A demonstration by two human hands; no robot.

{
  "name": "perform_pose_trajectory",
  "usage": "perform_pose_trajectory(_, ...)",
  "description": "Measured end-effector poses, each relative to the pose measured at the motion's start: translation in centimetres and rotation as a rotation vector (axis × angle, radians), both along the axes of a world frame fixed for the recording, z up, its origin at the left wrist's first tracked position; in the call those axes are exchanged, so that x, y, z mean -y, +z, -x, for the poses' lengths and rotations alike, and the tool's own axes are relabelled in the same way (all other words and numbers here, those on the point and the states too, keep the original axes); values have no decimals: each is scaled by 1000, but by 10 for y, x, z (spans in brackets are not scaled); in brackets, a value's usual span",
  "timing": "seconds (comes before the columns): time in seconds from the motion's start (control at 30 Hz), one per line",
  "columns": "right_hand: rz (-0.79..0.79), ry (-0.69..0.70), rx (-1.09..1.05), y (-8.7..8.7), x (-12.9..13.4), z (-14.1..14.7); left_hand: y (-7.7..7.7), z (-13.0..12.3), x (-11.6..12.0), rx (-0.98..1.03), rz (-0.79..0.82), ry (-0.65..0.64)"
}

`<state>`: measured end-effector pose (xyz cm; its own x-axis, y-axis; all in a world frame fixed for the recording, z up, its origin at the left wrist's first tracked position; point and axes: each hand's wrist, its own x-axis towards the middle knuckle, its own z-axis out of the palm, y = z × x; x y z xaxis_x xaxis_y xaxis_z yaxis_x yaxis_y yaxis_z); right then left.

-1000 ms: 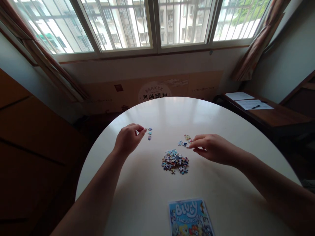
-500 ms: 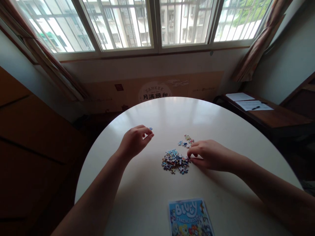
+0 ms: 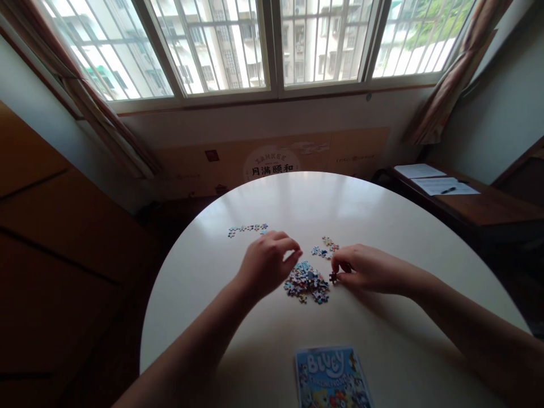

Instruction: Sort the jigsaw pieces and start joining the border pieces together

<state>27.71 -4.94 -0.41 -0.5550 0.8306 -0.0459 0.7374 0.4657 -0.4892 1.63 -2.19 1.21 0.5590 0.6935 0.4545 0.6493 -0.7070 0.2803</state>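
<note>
A heap of small puzzle pieces (image 3: 306, 279) lies in the middle of the white round table (image 3: 255, 328). My right hand (image 3: 361, 266) is at the heap's right side, its thumb and forefinger closed on a dark puzzle piece (image 3: 332, 277). My left hand (image 3: 272, 258) hovers at the heap's upper left, thumb and forefinger nearly together; whether anything is between them is too small to tell. Behind my left hand, a row of joined pieces (image 3: 249, 228) lies on the table. A few loose pieces (image 3: 326, 247) lie behind the heap, near my right fingertips.
A blue Bluey picture sheet or box (image 3: 331, 377) lies at the table's near side. At the right, a brown side table (image 3: 493, 198) holds papers (image 3: 437, 185) and a pen. A barred window and curtains are beyond the table.
My left hand has moved right, from the row to the heap, uncovering the joined pieces. My right hand now shows a dark piece in its fingers, just off the heap. The view has shifted slightly.
</note>
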Motion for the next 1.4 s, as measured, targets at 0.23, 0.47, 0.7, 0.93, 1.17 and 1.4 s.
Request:
perform_pose_trajectory(0.23, -15, 19, 10, 2, 0, -4, -19, -35, 28, -133, 70, -128)
perform_pose_trajectory(0.47, -48, 77, 6, 9, 7, 1, -14, -21, 12, -24, 14, 29)
perform_pose_trajectory(0.7, -26, 68, 37, 8, 9, 7, -12, -15, 7, 38, -20, 50)
perform_pose_trajectory(0.93, 64, 73, 19, 11, 8, 4, -11, -17, 8, -11, 2, -84)
perform_pose_trajectory(1.17, 254, 155, -130, 11, 0, -9, -10, -17, 12, -46, 58, -229)
perform_pose_trajectory(1.4, 468, 104, -439, 14, 4, -4, -4, -23, 24, 31, 202, -287)
